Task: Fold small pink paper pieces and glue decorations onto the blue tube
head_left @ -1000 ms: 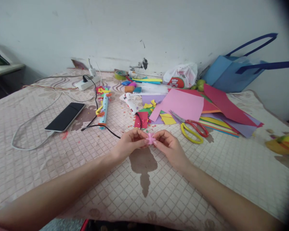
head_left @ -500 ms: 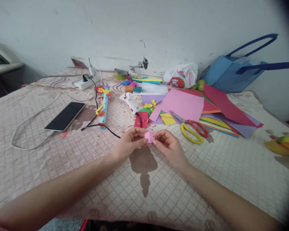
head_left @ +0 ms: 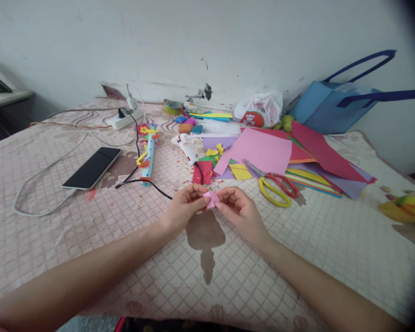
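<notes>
A small folded pink paper piece (head_left: 211, 198) is pinched between the fingertips of both hands, low over the quilted pink bedcover (head_left: 90, 221). My left hand (head_left: 185, 207) grips its left side, my right hand (head_left: 237, 210) its right side. Just beyond the hands lie a red paper scrap (head_left: 203, 172) and a black cable (head_left: 148, 182). Yellow and red scissors (head_left: 275, 184) rest to the right of my right hand, beside a large pink sheet (head_left: 259, 152).
A phone (head_left: 92, 168) on a white cable lies at the left, with a power strip (head_left: 123, 121) behind. A decorated blue tube (head_left: 148, 154), a white glue gun (head_left: 186, 146), stacked coloured paper (head_left: 318, 170), a plastic bag (head_left: 259, 110) and a blue tote (head_left: 335, 108) crowd the back.
The pink piece has been turned and pressed flatter between my fingers; a second ago it looked like a small spiky star. Both hands shifted slightly left.
</notes>
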`<state>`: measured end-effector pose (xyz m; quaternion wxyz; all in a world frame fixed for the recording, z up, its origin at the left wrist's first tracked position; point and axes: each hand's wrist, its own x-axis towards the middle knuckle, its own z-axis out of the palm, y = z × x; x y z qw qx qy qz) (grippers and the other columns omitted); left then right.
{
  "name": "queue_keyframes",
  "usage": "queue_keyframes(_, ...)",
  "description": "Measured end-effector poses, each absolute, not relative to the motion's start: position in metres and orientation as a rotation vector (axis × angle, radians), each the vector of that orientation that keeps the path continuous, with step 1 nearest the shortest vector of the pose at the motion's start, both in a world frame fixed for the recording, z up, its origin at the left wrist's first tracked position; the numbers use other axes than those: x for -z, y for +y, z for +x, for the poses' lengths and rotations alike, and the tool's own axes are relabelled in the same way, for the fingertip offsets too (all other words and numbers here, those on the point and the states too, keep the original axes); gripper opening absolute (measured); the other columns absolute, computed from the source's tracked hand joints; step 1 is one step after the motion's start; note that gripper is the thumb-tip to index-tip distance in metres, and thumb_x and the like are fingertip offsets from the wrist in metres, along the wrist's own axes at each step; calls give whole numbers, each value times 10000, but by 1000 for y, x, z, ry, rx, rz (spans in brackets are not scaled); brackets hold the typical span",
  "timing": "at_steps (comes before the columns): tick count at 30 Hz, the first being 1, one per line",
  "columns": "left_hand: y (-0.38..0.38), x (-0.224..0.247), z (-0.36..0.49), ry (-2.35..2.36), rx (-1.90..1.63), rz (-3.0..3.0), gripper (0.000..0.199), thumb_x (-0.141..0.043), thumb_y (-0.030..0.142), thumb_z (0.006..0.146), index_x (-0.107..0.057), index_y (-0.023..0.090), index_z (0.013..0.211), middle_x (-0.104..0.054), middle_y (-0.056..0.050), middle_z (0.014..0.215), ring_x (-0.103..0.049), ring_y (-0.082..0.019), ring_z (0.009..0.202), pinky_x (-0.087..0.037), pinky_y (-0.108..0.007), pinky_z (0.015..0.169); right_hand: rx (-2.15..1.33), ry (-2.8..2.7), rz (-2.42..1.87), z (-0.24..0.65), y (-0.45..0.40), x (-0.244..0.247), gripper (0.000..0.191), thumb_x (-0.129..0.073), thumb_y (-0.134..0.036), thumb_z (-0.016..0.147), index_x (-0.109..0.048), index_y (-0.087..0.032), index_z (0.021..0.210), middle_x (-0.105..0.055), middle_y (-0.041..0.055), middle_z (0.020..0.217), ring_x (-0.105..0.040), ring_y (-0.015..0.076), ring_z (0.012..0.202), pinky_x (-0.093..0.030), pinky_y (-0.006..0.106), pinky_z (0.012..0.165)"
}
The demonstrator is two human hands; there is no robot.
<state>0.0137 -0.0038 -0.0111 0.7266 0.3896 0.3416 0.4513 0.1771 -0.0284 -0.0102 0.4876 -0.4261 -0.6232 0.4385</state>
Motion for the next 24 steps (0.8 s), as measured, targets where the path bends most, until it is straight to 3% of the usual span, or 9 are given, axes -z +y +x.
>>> queue_keyframes(4,-4,11,14,749,-1000,856,277,-737,207,664,-566,133,869,-619,14,678,-566,-69,594,-424,-190,585,-1025,-1518,-1065,177,-28,11,109,-590,-211,817,-562,-213,923,-585,4,825,-557,131,754,-464,268,702)
queue_keyframes(11,-3,12,12,759,-994,894,296,-736,201,665,-558,138,893,-641,-3,732,-597,-87,633,-452,-206,611,-905,-1596,-1114,179,-30,9,119,-556,-152,826,-606,-209,918,-631,22,919,-586,147,856,-467,281,769)
queue_keyframes(24,-5,9,12,815,-987,937,278,-719,201,682,-550,145,896,-639,1,744,-593,-82,633,-455,-195,602,-815,-1639,-1148,178,-31,8,65,-545,-176,833,-592,-200,871,-622,15,838,-582,142,776,-469,267,700)
